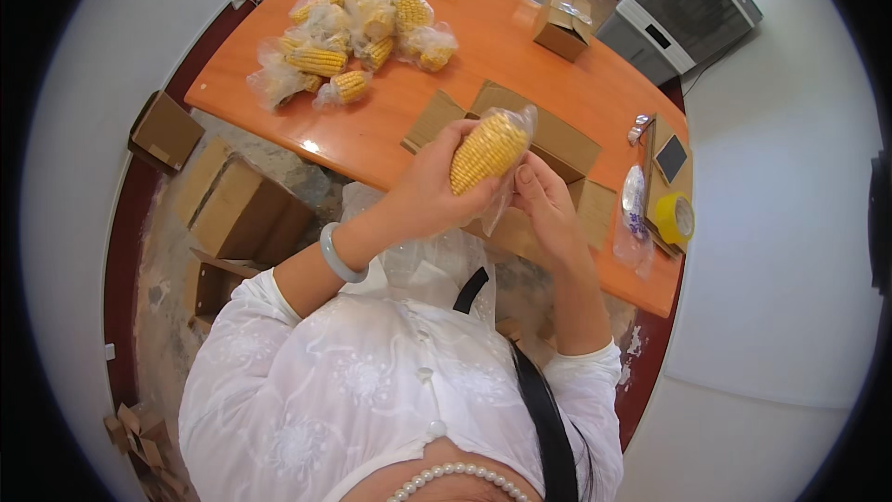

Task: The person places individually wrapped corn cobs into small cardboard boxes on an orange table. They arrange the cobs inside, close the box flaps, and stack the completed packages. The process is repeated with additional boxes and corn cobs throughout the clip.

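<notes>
My left hand (442,188) grips a yellow corn cob (490,151) that sits in a clear plastic bag (527,127). The cob is tilted, its upper end towards the right. At the cob's right side, my right hand (547,202) has its thumb and fingers closed on the loose plastic of the bag. Beneath both hands, an open cardboard box (550,132) with its flaps spread stands at the table's near edge; its inside is mostly hidden. Several bagged corn cobs (317,61) lie in a pile on the orange table (481,35), towards the far left.
A closed small carton (564,22) stands at the table's far side. Yellow tape (674,217), a dark-screened device (670,160), flat cardboard (654,178) and a plastic packet (634,202) lie at right. Cartons (240,209) stand on the floor at left; an air cooler (676,10) stands behind the table.
</notes>
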`<state>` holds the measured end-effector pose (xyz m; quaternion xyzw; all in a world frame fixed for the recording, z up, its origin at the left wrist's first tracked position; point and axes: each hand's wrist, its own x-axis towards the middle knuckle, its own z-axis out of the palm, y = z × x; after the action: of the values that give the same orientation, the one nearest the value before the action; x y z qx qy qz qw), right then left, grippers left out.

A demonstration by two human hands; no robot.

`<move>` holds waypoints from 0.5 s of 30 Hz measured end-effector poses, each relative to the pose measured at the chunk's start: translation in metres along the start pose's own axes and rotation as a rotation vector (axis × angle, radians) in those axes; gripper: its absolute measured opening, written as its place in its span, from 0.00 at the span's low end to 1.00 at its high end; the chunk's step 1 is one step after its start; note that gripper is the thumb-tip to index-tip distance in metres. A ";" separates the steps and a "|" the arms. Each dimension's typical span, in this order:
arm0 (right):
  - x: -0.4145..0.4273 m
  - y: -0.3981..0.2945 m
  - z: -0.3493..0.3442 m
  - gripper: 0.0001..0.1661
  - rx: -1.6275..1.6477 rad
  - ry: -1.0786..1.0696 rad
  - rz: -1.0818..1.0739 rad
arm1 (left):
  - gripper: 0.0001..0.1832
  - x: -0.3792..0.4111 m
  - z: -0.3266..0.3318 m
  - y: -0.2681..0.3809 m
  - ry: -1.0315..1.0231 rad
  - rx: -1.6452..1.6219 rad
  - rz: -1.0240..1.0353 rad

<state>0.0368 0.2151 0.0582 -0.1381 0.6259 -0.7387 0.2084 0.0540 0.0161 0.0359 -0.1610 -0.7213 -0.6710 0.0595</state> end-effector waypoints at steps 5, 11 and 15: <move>-0.003 0.008 -0.002 0.28 -0.029 0.028 -0.007 | 0.42 -0.003 0.003 0.007 -0.010 0.347 0.065; -0.004 0.011 -0.004 0.27 0.061 -0.004 0.005 | 0.38 -0.003 -0.008 -0.005 -0.151 -0.203 -0.195; -0.003 0.012 0.001 0.27 0.059 0.044 0.032 | 0.32 -0.008 -0.011 -0.008 -0.050 -0.777 -0.433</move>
<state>0.0413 0.2139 0.0470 -0.1059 0.6103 -0.7563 0.2104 0.0580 0.0035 0.0270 -0.0327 -0.4338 -0.8852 -0.1649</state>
